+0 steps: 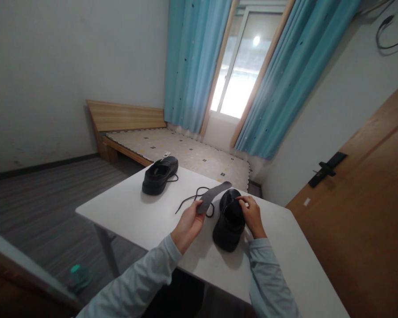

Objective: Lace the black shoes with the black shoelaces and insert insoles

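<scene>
From the head camera I see my left hand [187, 225] raised over the white table [132, 212], its fingers pinched together on one end of a grey insole [214, 196], which slants up and away toward the far side. My right hand [252, 214] rests on the near black shoe [230, 223], fingers curled over the rim of its opening and touching the leather; I cannot tell how firmly they grip. That shoe stands near the table's near edge, just beside the insole. A loose black lace [194, 201] lies on the tabletop under the insole. A second black shoe [159, 175] sits well apart, toward the far left corner. Beyond the table are a low wooden bed [146, 141] and blue curtains [192, 62]
</scene>
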Motion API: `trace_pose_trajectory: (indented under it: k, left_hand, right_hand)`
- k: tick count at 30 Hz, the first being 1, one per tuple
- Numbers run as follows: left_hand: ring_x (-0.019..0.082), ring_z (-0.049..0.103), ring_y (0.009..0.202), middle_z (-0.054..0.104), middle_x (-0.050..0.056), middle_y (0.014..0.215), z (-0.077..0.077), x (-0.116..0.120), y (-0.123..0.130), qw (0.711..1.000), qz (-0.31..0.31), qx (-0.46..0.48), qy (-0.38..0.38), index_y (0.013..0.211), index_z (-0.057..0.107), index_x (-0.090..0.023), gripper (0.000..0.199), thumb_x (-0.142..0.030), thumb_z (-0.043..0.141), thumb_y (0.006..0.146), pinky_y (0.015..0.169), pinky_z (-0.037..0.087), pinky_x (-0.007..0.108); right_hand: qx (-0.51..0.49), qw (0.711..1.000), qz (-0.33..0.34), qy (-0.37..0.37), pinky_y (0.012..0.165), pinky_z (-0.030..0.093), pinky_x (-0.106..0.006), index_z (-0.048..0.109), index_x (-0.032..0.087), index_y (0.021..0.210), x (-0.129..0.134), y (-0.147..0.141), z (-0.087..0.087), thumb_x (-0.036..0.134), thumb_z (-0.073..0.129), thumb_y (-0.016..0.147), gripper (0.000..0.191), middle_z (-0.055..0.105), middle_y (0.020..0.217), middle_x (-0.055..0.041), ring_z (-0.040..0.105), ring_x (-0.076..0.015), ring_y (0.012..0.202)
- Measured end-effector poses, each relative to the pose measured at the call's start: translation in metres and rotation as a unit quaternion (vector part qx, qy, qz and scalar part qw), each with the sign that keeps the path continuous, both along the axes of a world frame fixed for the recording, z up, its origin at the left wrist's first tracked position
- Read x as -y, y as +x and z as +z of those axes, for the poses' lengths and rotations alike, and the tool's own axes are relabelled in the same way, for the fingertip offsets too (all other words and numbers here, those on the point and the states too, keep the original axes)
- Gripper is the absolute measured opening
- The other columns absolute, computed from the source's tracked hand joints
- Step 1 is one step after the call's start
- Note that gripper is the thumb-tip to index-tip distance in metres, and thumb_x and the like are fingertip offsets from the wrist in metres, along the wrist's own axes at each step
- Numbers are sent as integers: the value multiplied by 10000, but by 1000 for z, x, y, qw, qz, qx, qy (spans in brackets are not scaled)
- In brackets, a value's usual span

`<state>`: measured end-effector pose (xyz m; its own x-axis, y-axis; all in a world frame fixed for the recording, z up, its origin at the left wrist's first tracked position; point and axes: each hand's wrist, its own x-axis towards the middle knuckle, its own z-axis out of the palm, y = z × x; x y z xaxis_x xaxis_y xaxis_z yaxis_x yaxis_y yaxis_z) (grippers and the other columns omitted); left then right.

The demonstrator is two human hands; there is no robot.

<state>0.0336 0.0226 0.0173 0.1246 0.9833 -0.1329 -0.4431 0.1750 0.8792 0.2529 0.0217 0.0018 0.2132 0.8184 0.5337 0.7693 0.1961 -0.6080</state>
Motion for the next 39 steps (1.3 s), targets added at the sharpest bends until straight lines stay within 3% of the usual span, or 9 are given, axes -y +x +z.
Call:
trace_pose_trajectory:
  k: [3,9,15,19,22,26,29,34,39]
  left_hand:
    - [119,623,803,664,55,844,0,16,6,991,-10,116,-71,757,525,-143,77,-129,456,789,793,517,236]
    - [75,541,636,550,-18,681,-5,46,12,981,-76,167,-60,705,456,-156,132,-201,580,703,587,461,182]
    - [81,535,649,515,-29,709,-2,58,0,976,-216,26,18,733,434,-166,328,-333,699,638,550,432,183]
    - [137,579,623,592,10,721,5,41,-15,913,-291,-234,164,789,490,-165,373,-511,612,720,538,451,251]
    - [171,612,685,630,25,739,20,16,-23,855,-171,-401,281,847,525,-173,327,-484,585,765,610,455,276]
    - [159,644,792,657,70,957,41,-23,-19,817,-105,-430,369,975,521,-164,221,-316,558,818,692,480,258]
    - [176,642,903,641,110,1094,49,-47,-9,791,-101,-451,401,1096,502,-145,309,-242,575,812,784,489,276]
    - [201,625,1004,639,120,1152,48,-68,11,747,-117,-494,430,1233,472,-128,431,-212,572,823,871,472,308]
    - [188,636,977,690,82,1051,45,-76,22,733,-147,-517,418,1127,606,-150,335,-145,580,793,890,460,282]
  right_hand:
    - [-50,999,15,12,859,400,-371,655,202,775,-1,-3,0,430,430,843,327,638,845,-64,554,-219,869]
    - [-182,983,20,20,903,407,-374,652,181,805,-6,-4,-2,509,474,802,373,663,907,-64,575,-215,908]
    - [-268,963,29,13,925,403,-388,693,183,720,-4,-2,-1,403,612,682,237,675,977,-71,589,-222,959]
    - [-278,960,30,8,900,419,-391,698,183,664,-2,-2,-1,381,628,661,211,671,990,-79,585,-229,961]
    - [-266,963,33,14,917,404,-398,683,184,614,-1,-4,0,371,631,659,199,666,981,-82,580,-233,958]
    - [-223,973,50,14,902,408,-401,664,185,585,2,-7,6,379,624,677,219,652,995,-92,572,-240,956]
    - [-193,979,65,15,892,415,-405,658,187,585,4,-9,9,386,618,690,228,647,996,-96,571,-247,959]
    - [-151,984,95,0,940,383,-422,646,196,585,4,-7,10,370,615,715,219,627,1038,-91,557,-257,1015]
    - [-128,986,102,-20,962,361,-430,676,207,628,2,-7,9,401,602,730,231,626,1038,-83,544,-258,1027]
